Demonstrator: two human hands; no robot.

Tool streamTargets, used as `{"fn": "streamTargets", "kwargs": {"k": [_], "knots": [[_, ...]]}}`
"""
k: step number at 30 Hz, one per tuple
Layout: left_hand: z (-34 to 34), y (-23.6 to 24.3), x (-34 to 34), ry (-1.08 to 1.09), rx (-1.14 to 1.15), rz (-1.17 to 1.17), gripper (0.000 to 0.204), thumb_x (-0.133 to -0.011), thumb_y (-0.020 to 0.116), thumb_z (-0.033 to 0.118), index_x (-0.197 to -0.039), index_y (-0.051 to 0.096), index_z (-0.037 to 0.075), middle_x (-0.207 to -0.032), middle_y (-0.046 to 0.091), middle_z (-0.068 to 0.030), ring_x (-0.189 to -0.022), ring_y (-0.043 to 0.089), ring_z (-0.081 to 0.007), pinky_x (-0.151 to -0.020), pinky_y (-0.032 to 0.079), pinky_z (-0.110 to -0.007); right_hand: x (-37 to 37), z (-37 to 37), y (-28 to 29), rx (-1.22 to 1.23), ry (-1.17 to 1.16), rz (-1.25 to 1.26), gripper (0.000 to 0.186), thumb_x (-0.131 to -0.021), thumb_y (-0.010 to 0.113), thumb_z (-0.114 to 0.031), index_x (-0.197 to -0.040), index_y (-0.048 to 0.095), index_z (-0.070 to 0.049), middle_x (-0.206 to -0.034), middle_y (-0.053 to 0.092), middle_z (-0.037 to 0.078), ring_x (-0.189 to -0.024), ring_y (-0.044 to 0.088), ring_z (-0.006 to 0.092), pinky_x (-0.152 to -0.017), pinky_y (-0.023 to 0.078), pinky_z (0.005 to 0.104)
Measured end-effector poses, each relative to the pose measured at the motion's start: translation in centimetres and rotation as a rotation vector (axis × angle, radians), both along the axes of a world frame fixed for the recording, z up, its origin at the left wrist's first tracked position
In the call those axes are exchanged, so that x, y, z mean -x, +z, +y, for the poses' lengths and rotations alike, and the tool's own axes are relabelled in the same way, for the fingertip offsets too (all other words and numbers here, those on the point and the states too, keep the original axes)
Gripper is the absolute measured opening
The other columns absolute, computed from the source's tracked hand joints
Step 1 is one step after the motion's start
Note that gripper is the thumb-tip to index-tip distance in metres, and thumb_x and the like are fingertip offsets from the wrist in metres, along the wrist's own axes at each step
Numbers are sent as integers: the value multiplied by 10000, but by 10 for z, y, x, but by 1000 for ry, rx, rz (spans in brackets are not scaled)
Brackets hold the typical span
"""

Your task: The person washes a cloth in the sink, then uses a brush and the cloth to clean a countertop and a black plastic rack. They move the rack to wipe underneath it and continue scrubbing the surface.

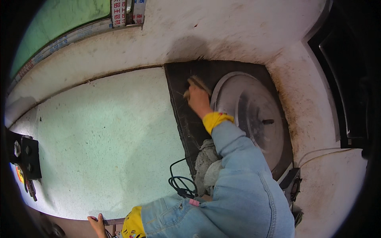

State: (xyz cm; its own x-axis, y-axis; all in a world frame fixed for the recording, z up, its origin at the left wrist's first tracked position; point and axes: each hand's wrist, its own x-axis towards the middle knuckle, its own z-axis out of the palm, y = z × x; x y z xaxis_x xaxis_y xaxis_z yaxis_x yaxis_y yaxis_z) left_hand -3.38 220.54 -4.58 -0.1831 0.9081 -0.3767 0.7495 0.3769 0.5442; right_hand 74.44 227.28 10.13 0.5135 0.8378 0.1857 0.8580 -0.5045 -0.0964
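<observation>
My right hand point(198, 100) is closed around a tan bristle brush point(202, 84). It works over the dark stove surround point(180, 85), just left of a large round metal pot lid point(260, 119) with a dark knob. A crumpled grey rag point(206, 160) lies on the dark surface beside my right forearm, which partly covers it. At the front edge of the pale countertop point(111, 135), my left hand point(97, 226) rests with its visible fingertips apart; part of it is hidden below the edge.
A coiled black cable point(183, 184) lies next to the rag. A black gas cooker point(27, 154) stands at the far left. Soot-stained white walls point(226, 31) enclose the back and right. A black-framed panel point(349, 79) and a small dark device point(293, 184) are on the right.
</observation>
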Motion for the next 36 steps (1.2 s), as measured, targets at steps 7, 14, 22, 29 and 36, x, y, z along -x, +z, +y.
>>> {"fn": "streamTargets", "kwargs": {"k": [7,14,22,29,36], "knots": [[4,2,-3,-9,8,0,397,-769,724,131,-855,347,44,-776,359,-54,-716,339,-178,-665,369,-317,185,-64,27,-361,599,804,188,-792,636,-115,-966,610,-47,-843,628,172,-733,628,310,-644,519,359],[0,35,-34,-71,-91,82,426,-730,750,125,-875,360,33,-791,383,-82,-738,366,-211,-692,386,-335,77,38,45,-407,262,321,209,-830,616,-156,-983,644,-16,-911,665,182,-830,662,309,-732,529,367],[1,58,-58,26,-31,68,460,-701,775,126,-865,355,36,-770,403,-93,-716,393,-225,-667,393,-355,102,211,-20,-49,234,-29,182,-817,609,-162,-934,649,-28,-843,657,190,-783,652,352,-723,534,401],[-4,62,-68,93,-63,48,481,-672,792,131,-860,359,39,-779,420,-104,-725,414,-238,-670,391,-356,260,200,-18,-217,960,301,133,-791,608,-130,-902,673,-98,-858,657,150,-806,649,316,-730,529,406],[-6,69,-75,117,-76,64,497,-658,804,134,-871,365,35,-800,447,-142,-739,434,-283,-672,392,-373,253,290,14,-85,557,120,335,-758,645,-134,-1088,623,-82,-849,664,172,-757,644,336,-706,522,428]]}}
